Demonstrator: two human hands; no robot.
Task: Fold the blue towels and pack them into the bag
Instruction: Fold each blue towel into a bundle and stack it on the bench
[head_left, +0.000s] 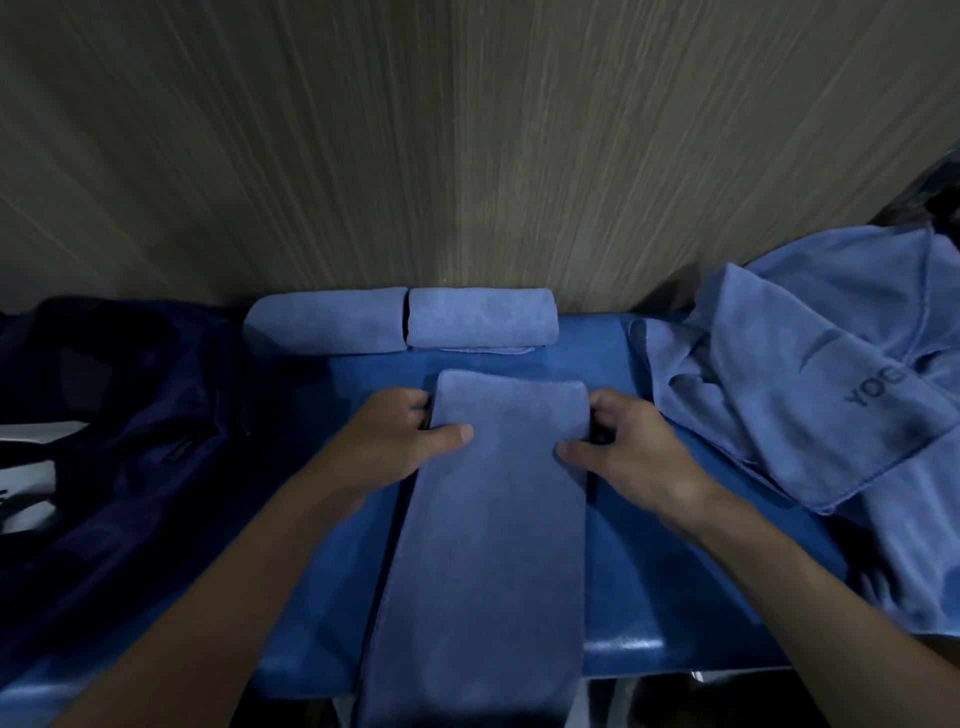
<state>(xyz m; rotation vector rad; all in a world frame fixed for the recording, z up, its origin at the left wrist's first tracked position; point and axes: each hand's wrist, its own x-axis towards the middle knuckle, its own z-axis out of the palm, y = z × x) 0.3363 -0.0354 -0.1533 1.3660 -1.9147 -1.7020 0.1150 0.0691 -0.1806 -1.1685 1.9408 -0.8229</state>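
A blue towel (493, 519) folded into a long narrow strip lies down the middle of the blue bench (649, 571), its near end hanging over the front edge. My left hand (395, 436) grips the strip's far left edge, thumb on top and fingers tucked under. My right hand (623, 447) grips the far right edge the same way. Two rolled blue towels (324, 322) (480, 318) lie side by side against the wall. A dark navy bag (130, 415) sits on the left of the bench.
A loose heap of unfolded blue towels (831, 389), one printed with dark letters, covers the bench's right end. A striped wooden wall (467, 156) stands directly behind the bench. White objects (31, 467) show at the far left by the bag.
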